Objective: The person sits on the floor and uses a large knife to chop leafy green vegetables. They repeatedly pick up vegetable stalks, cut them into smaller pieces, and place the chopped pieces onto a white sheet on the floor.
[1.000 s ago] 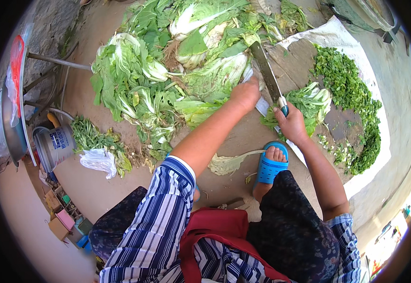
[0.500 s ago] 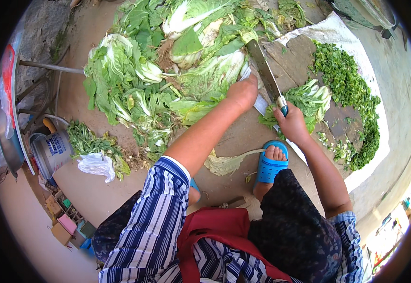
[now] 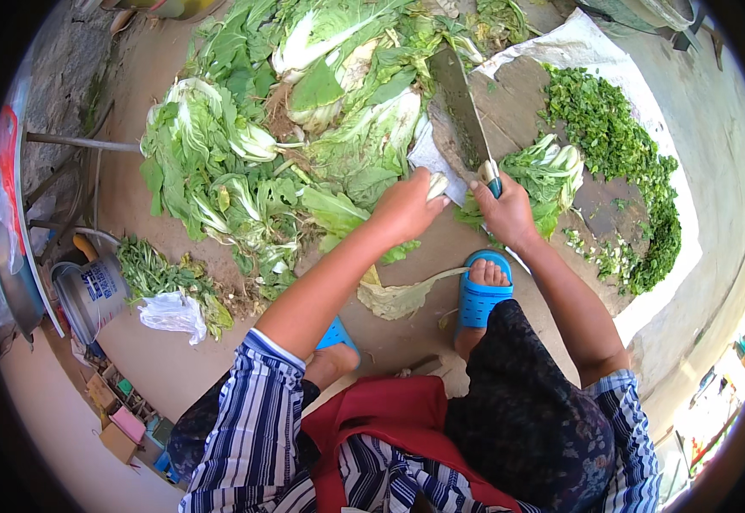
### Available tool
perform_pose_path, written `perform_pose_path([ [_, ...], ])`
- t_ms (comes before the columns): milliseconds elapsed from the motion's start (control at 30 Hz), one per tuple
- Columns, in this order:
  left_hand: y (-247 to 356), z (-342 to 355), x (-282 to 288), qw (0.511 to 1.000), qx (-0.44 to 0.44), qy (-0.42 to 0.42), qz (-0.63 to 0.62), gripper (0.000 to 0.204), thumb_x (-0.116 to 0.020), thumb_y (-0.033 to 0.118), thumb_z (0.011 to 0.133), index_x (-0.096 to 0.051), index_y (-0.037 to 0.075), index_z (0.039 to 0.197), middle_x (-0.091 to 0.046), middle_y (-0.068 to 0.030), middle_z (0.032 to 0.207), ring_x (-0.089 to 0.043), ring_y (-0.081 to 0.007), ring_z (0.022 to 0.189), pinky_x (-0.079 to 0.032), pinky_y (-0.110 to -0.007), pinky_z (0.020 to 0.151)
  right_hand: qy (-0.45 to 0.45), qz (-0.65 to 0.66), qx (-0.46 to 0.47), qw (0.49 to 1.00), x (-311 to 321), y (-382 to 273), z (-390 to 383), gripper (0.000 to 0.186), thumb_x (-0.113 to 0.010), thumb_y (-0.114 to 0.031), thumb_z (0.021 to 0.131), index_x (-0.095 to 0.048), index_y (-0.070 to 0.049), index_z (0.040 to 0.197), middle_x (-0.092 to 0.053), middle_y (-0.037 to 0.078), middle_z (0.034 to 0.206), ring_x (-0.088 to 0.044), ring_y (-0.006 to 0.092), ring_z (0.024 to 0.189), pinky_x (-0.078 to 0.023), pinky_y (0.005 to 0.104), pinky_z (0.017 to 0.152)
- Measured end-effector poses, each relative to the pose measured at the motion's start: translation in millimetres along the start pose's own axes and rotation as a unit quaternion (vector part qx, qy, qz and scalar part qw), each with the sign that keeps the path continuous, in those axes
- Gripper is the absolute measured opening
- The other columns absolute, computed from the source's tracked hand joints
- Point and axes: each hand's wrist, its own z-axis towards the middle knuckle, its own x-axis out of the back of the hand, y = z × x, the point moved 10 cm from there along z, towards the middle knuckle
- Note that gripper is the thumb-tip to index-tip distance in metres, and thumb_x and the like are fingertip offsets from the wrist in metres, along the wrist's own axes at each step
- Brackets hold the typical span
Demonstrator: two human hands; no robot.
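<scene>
My right hand [image 3: 506, 210] is wrapped round the green-and-white handle of a cleaver [image 3: 461, 107], its broad dark blade pointing away from me. Just left of the handle, my left hand [image 3: 408, 205] is closed on a small whitish piece [image 3: 437, 185], perhaps a stalk end; the fingers hide most of it. Beside the right hand, a leafy cabbage [image 3: 554, 171] lies on a brown board [image 3: 509, 103]. Chopped greens [image 3: 625, 145] form a long band along the board's right side. A large heap of whole leafy cabbages [image 3: 355, 141] lies on the ground beyond my left arm.
A white sheet [image 3: 687, 231] lies under the board. At the left stand a grey bucket [image 3: 99, 291], a metal-legged stand [image 3: 86, 141] and wilted greens [image 3: 154, 267] with a white plastic bag [image 3: 173, 315]. A pale loose leaf [image 3: 407, 295] lies near my blue slippers [image 3: 482, 303].
My left hand has drawn back toward me and left, away from the cabbage heap. The cleaver, still in my right hand, has shifted slightly left and shows more blade face.
</scene>
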Motion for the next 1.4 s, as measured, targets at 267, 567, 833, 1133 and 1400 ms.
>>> perform_pose_path([
  [267,84.9,23.3,-14.0,0.953,0.013,-0.042,-0.299,0.04,-0.062,0.029,0.084,-0.045,-0.003,0.1,-0.057,-0.0132,0.083,-0.058,-0.0157,0.062,-0.049,-0.031,0.056,0.137,0.247,0.002,0.959,92.9,-28.5,-46.5,0.016,-0.057,-0.02,0.09,-0.05,-0.007,0.084,-0.045,-0.004,0.053,-0.042,0.0036,0.044,-0.033,0.0205,0.039],
  [567,161.1,79.9,-96.1,0.976,-0.1,0.146,0.128,0.082,-0.064,0.044,0.077,-0.027,-0.002,0.134,-0.032,-0.0232,0.135,-0.03,-0.035,0.127,-0.021,-0.049,0.104,0.307,0.349,-0.004,0.885,180.4,-8.7,-88.0,0.023,-0.053,-0.025,0.092,-0.046,-0.008,0.079,-0.037,-0.003,0.058,-0.034,0.0059,0.045,-0.033,0.0225,0.043],
  [833,108.7,74.5,-11.0,0.933,-0.154,0.252,0.206,0.048,-0.058,0.024,0.083,-0.045,0.007,0.125,-0.041,-0.0175,0.13,-0.034,-0.0334,0.125,-0.026,-0.048,0.102,0.221,0.342,-0.055,0.912,142.9,13.5,-89.6,0.022,-0.053,-0.023,0.092,-0.042,-0.008,0.08,-0.04,-0.001,0.058,-0.038,0.0067,0.043,-0.034,0.0228,0.04],
  [1133,-9.7,-7.4,29.1,0.937,-0.144,0.092,0.305,0.021,-0.057,0.006,0.074,-0.063,0.008,0.095,-0.056,-0.0102,0.095,-0.055,-0.0281,0.093,-0.048,-0.038,0.073,0.202,0.326,-0.062,0.921,127.0,11.9,-87.4,0.02,-0.054,-0.022,0.091,-0.044,-0.006,0.082,-0.041,-0.001,0.052,-0.037,0.0062,0.037,-0.031,0.0225,0.034],
  [1400,55.4,30.0,78.1,0.913,-0.196,0.146,0.327,0.033,-0.056,0.002,0.073,-0.059,0.007,0.105,-0.057,-0.0122,0.101,-0.054,-0.0291,0.099,-0.046,-0.04,0.08,0.173,0.331,-0.053,0.926,115.4,3.4,-78.8,0.02,-0.055,-0.022,0.09,-0.045,-0.006,0.087,-0.042,-0.001,0.053,-0.039,0.0061,0.038,-0.032,0.022,0.036],
])
